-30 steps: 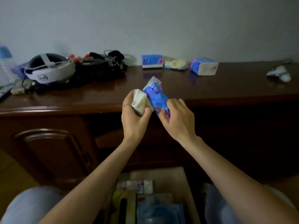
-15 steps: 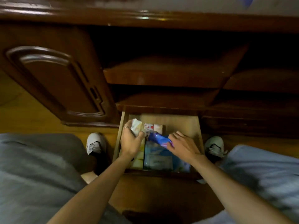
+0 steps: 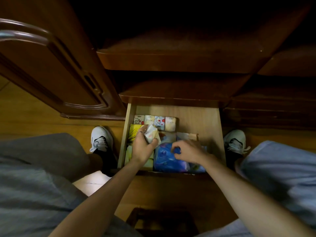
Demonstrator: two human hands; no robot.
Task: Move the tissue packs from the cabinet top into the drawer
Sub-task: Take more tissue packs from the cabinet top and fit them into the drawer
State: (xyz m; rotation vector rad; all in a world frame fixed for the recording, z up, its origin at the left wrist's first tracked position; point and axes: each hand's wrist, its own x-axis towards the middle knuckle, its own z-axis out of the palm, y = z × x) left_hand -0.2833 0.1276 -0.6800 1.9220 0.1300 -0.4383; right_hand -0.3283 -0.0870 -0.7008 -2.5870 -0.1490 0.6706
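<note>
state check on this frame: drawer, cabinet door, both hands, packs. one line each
drawer: pulled open, partly filled
cabinet door: shut, as far as the frame shows
left hand: grips a white tissue pack, held above the drawer contents
right hand: fingers curled on the blue tissue pack, which lies in the drawer
row of four small packs: lined up side by side along the drawer's back

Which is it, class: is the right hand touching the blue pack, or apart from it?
Touching. The head view shows the right hand with fingertips curled onto the blue pack in the drawer.
</note>
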